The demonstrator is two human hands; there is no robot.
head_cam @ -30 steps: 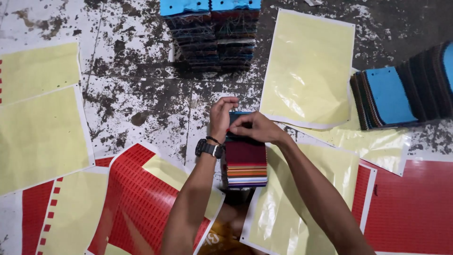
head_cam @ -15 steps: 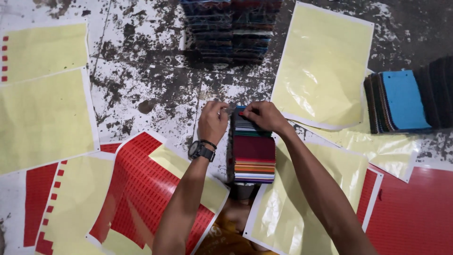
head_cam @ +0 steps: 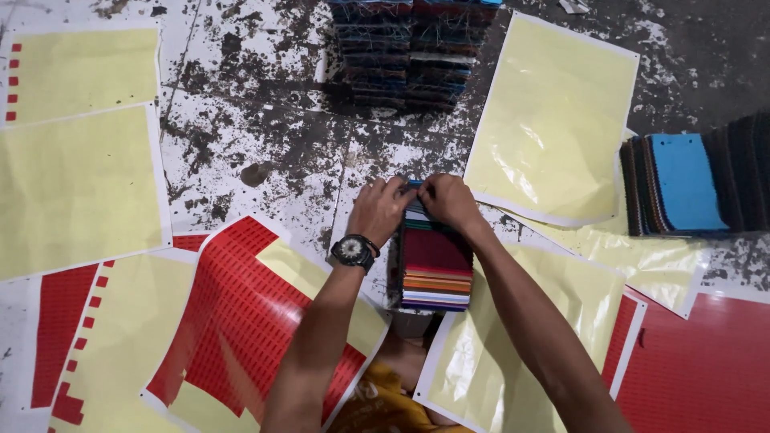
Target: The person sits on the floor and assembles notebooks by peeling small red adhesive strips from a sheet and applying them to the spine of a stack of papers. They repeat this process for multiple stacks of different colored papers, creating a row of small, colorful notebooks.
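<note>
Both hands slid up: left hand (head_cam: 382,210) and right hand (head_cam: 446,200) pinch swatch stack (head_cam: 434,265) top edge; loose grip could spill swatches across floor (head_cam: 273,144).

Pale yellow backing sheets (head_cam: 76,188) and red label sheets (head_cam: 241,321) lie spread over the stained floor (head_cam: 265,120). A dark swatch stack (head_cam: 409,52) stands at top centre. A blue-topped swatch row (head_cam: 686,184) lies at right.
</note>
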